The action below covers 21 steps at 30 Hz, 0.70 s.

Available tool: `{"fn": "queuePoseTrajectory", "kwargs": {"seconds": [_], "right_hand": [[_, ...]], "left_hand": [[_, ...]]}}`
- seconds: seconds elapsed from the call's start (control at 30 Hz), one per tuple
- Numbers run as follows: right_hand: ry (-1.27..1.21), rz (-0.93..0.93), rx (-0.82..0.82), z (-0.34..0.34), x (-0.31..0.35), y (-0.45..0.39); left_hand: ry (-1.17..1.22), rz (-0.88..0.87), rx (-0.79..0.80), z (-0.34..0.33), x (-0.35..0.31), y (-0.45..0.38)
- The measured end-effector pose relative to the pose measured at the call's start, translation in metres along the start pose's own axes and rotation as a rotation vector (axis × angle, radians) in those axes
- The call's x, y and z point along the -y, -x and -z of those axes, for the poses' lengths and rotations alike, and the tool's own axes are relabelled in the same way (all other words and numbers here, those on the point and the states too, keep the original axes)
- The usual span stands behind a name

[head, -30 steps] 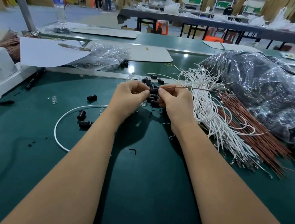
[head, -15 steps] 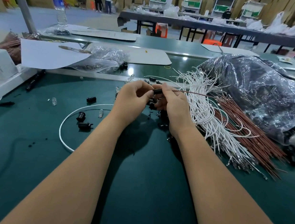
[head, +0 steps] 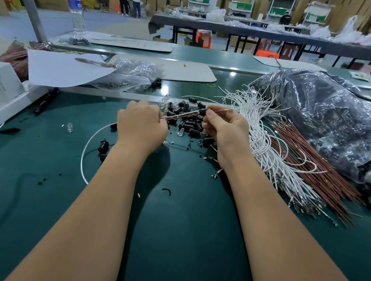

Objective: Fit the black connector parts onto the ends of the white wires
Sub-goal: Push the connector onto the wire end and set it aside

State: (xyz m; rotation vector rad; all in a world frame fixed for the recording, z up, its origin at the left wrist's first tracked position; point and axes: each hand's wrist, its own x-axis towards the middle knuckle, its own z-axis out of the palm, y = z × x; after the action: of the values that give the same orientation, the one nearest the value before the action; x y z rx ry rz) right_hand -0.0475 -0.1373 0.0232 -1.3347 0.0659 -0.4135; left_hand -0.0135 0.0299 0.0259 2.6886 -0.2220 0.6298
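Hands now apart: left hand (head: 142, 123) pinching brown wires (head: 179, 116), right hand (head: 224, 126) pinching black connector (head: 202, 112)

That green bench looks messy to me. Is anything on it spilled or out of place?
Yes. Black connector parts lie in a loose heap between the hands, and a few strays sit apart on the left inside a white wire loop. Small black bits also dot the green mat.

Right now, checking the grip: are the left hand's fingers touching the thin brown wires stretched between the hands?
Touching. The head view shows the left hand pinching the thin brown wires at its fingertips, with no gap visible.
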Motion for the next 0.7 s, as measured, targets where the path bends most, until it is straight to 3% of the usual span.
{"fn": "queuePoseTrajectory", "kwargs": {"seconds": [0.2, 0.43, 0.7], "right_hand": [[0.064, 0.025, 0.066, -0.007, -0.001, 0.003], [-0.007, 0.004, -0.02, -0.003, 0.002, 0.001], [0.013, 0.027, -0.109, -0.001, 0.0, -0.001]], "left_hand": [[0.452, -0.276, 0.068, -0.002, -0.03, 0.01], [0.487, -0.206, -0.095, -0.01, -0.023, 0.005], [0.453, -0.241, -0.09, -0.014, -0.021, 0.006]]}}
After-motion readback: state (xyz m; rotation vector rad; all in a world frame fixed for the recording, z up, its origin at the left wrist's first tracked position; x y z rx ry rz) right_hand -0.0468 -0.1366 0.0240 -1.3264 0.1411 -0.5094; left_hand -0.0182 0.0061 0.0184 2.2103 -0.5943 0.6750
